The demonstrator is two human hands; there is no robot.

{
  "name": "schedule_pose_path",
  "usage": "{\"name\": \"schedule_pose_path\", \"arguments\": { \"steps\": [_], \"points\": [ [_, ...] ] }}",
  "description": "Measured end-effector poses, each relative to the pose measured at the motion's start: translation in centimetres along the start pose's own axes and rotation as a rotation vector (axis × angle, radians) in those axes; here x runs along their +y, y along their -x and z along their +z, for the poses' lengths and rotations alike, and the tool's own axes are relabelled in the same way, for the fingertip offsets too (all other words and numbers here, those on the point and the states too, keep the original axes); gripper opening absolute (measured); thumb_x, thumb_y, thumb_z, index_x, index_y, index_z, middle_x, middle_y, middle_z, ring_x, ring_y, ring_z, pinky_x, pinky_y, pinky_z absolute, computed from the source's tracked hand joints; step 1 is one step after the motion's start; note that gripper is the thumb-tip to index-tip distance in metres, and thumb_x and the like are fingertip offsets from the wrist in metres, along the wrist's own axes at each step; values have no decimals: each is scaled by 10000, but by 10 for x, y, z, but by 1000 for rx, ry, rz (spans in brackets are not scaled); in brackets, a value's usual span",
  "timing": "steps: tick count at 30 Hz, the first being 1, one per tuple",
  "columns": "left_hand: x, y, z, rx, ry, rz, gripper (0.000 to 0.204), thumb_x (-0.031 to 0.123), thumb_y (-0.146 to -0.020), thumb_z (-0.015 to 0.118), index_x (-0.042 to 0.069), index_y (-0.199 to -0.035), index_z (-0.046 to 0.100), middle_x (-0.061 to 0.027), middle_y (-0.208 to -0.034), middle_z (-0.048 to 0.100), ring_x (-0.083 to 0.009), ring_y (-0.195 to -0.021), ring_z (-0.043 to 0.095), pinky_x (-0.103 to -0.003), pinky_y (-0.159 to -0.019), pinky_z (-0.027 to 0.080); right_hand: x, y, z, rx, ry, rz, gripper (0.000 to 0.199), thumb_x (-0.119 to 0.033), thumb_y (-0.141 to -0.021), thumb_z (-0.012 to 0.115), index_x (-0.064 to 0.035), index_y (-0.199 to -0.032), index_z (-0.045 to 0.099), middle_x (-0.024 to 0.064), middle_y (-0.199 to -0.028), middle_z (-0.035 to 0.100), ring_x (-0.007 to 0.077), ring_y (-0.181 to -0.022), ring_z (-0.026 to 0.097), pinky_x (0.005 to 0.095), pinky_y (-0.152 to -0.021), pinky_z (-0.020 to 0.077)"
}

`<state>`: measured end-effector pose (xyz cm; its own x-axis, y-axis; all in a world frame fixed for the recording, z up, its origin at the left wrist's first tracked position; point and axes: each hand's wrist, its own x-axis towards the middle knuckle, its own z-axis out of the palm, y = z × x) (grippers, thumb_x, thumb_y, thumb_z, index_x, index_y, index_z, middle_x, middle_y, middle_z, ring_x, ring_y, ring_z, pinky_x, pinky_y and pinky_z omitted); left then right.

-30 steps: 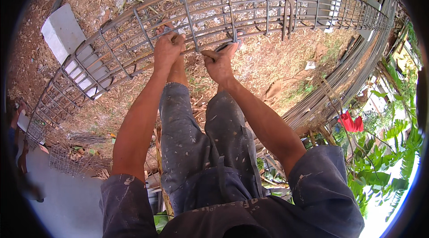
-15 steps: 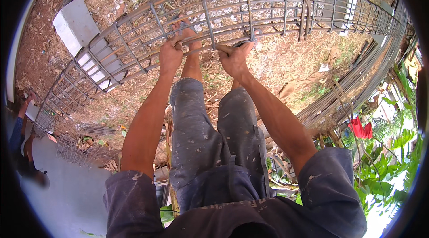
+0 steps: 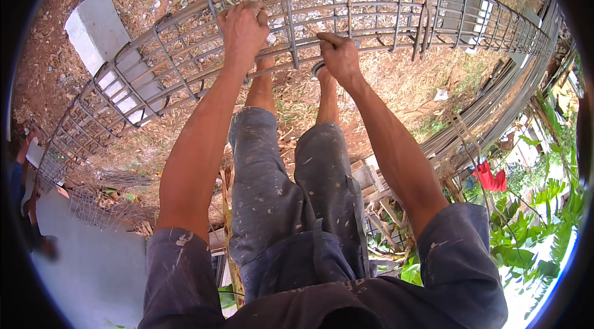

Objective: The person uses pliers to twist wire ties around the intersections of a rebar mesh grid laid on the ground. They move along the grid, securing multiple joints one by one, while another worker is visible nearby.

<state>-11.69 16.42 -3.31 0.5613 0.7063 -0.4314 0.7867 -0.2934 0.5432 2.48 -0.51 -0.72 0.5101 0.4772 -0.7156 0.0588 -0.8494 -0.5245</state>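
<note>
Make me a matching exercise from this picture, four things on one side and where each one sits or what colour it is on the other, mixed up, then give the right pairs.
Things:
1. left hand
2. right hand
3. concrete block
4. red cloth

Descriptions:
A. pale grey, under the cage's left part
B. hanging among green plants at right
C. gripping a top bar of the rebar cage
D. fist closed at the cage's near bar, by a stirrup

Pairs: 1-C, 2-D, 3-A, 4-B

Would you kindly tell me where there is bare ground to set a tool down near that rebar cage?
Bare dirt lies between the rebar cage and the bundled rods, right of the right hand. Crowded: scrap by the feet, and under the cage near the concrete block.
</note>
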Motion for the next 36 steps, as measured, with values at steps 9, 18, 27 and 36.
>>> {"name": "schedule_pose_path", "arguments": {
  "steps": [9,18,27,36],
  "points": [
    [7,-27,28,-374,78,-389,339,401,-855,508,159,-966,719,-192,-950,681,-370,-1003,613,-609,-1052,174,25,-34,27,-85,-287,132,259,-83,-843,558,-33,-1065,682,3,-657,566,69,-476,427,239,-405,338],
    [3,-25,33,-328,265,-424,360,414,-844,575,167,-1067,711,-151,-881,701,-318,-941,643,-549,-1016,246,-36,-29,14,-230,-724,498,281,-46,-855,530,-24,-1109,648,-7,-679,519,48,-459,341,222,-388,251],
    [20,-30,26,-250,283,-499,386,428,-805,663,116,-1023,730,-83,-651,672,-179,-687,617,-324,-718,447,-22,-30,31,-76,-495,205,235,-99,-844,606,-1,-1038,695,23,-712,606,81,-576,494,241,-504,402],
    [-14,-34,45,-307,383,-456,359,332,-824,672,32,-1019,707,-105,-666,678,-167,-622,602,-322,-631,441,-26,-2,62,121,-362,135,273,-108,-842,554,43,-1036,674,52,-669,623,87,-593,507,264,-545,427]
  ]
}}
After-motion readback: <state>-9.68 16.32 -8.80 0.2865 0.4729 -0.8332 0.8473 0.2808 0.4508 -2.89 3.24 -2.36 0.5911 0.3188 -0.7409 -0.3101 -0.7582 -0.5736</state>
